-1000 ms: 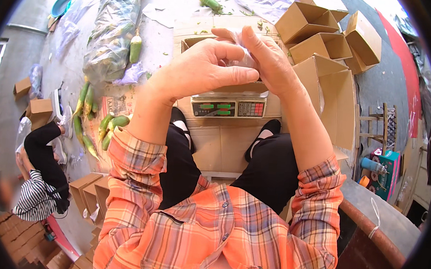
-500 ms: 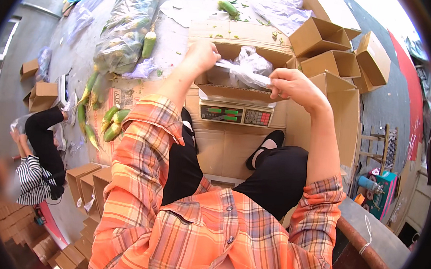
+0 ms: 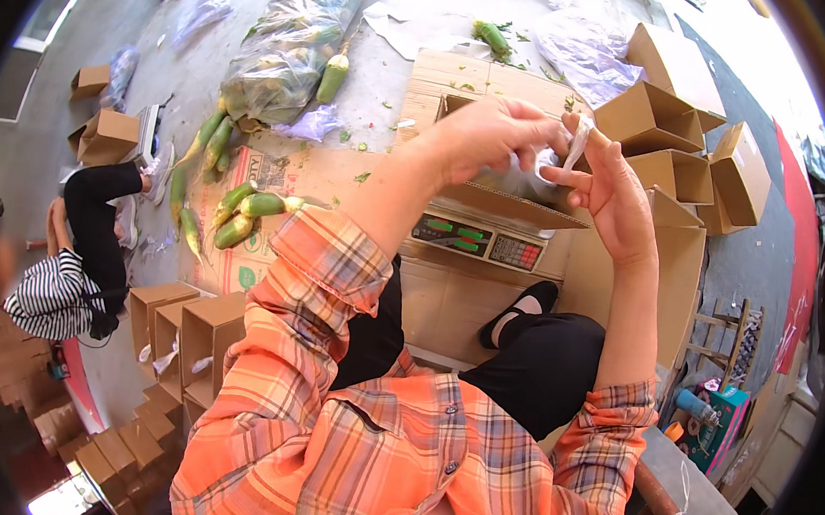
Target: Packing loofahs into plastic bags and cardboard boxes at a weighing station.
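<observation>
Right fingers [image 3: 600,154] gripping white plastic [image 3: 579,140], left fingers [image 3: 537,133] closer than before, grip unclear

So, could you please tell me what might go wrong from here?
The thin white plastic at the right hand could tear if pulled hard. The open cardboard box seems to rest on the scale, so a tug or bump might shift it. The loose green vegetables on the flat cardboard might roll if knocked.
</observation>
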`<state>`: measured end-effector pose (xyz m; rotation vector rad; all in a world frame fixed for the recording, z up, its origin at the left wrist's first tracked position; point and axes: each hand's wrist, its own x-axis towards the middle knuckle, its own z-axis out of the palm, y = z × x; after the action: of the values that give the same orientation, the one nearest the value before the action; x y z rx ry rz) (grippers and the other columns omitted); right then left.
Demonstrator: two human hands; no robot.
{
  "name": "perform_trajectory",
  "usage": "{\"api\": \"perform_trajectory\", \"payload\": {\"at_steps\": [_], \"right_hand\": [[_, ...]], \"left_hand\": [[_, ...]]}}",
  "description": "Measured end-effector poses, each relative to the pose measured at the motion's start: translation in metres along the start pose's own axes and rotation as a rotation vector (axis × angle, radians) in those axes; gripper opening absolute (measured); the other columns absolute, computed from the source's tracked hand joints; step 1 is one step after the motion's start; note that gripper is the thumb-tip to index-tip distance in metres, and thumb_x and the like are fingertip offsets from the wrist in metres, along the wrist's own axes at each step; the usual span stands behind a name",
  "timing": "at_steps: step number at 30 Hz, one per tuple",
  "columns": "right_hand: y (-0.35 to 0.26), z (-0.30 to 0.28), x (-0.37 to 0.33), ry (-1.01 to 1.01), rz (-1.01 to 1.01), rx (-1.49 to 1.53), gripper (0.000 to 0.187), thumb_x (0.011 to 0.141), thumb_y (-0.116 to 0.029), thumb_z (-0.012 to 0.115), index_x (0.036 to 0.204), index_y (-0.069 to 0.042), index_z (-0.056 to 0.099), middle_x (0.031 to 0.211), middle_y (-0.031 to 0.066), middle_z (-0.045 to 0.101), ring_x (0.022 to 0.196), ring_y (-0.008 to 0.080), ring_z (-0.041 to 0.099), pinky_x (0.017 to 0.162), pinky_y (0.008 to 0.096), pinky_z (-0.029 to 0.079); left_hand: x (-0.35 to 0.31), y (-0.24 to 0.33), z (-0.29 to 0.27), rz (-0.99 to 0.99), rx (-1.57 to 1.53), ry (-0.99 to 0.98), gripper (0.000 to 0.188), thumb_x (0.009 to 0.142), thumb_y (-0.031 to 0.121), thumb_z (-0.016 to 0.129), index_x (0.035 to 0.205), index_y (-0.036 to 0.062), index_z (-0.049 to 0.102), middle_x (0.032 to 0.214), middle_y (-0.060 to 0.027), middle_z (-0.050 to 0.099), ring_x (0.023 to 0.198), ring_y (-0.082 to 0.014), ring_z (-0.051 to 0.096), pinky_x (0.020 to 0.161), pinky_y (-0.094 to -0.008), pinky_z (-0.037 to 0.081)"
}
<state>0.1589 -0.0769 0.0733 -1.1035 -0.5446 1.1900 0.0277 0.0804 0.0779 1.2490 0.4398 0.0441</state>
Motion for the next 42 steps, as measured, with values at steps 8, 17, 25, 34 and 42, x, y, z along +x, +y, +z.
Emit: {"api": "perform_trajectory", "payload": {"at_steps": [8, 17, 25, 34, 42], "right_hand": [[0.014, -0.003, 0.011, 0.061, -0.062, -0.189, 0.036, 0.092, -0.031, 0.052, 0.115, -0.004, 0.057, 0.097, -0.0006, 0.061, 0.078, 0.0065, 0.055, 0.064, 0.0178, 0.039], [0.007, -0.022, -0.003, -0.017, 0.082, -0.533, 0.015, 0.083, -0.018, 0.063, 0.082, -0.003, 0.065, 0.071, -0.0055, 0.055, 0.068, 0.0040, 0.045, 0.064, 0.0194, 0.036], [0.017, -0.048, 0.000, 0.429, 0.076, -0.793, 0.018, 0.083, -0.021, 0.064, 0.082, -0.003, 0.065, 0.073, -0.0008, 0.057, 0.065, 0.0065, 0.049, 0.062, 0.0218, 0.040], [0.028, -0.052, 0.009, 0.404, -0.209, -0.993, 0.023, 0.086, -0.014, 0.061, 0.104, 0.000, 0.062, 0.083, 0.0030, 0.061, 0.073, 0.0093, 0.054, 0.066, 0.0229, 0.044], [0.009, -0.019, -0.013, 0.477, -0.309, -0.786, 0.020, 0.090, -0.018, 0.057, 0.103, -0.003, 0.062, 0.083, -0.0030, 0.057, 0.064, 0.0018, 0.041, 0.055, 0.0160, 0.034]], "left_hand": [[-0.001, 0.004, -0.010, 0.008, 0.021, -0.250, 0.025, 0.089, 0.025, 0.056, 0.095, 0.0018, 0.065, 0.070, 0.0018, 0.058, 0.051, -0.0018, 0.042, 0.042, -0.0151, 0.029], [0.059, -0.060, -0.046, -0.534, 0.748, 0.191, 0.044, 0.087, 0.039, 0.053, 0.097, -0.0033, 0.061, 0.069, -0.0121, 0.063, 0.051, -0.0178, 0.054, 0.044, -0.0301, 0.043], [0.059, -0.079, -0.035, -0.352, 1.307, 0.169, 0.045, 0.076, 0.040, 0.062, 0.101, 0.0025, 0.064, 0.100, -0.0177, 0.064, 0.097, -0.0314, 0.060, 0.083, -0.0384, 0.048], [0.044, -0.094, 0.013, -0.267, 1.599, -0.183, 0.030, 0.070, 0.025, 0.072, 0.095, 0.0090, 0.069, 0.096, -0.0079, 0.067, 0.087, -0.0214, 0.065, 0.066, -0.0362, 0.053], [0.040, -0.086, 0.010, 0.081, 1.678, -0.134, 0.021, 0.073, 0.015, 0.060, 0.091, 0.0085, 0.070, 0.093, -0.0080, 0.067, 0.084, -0.0233, 0.065, 0.066, -0.0360, 0.052]]}}
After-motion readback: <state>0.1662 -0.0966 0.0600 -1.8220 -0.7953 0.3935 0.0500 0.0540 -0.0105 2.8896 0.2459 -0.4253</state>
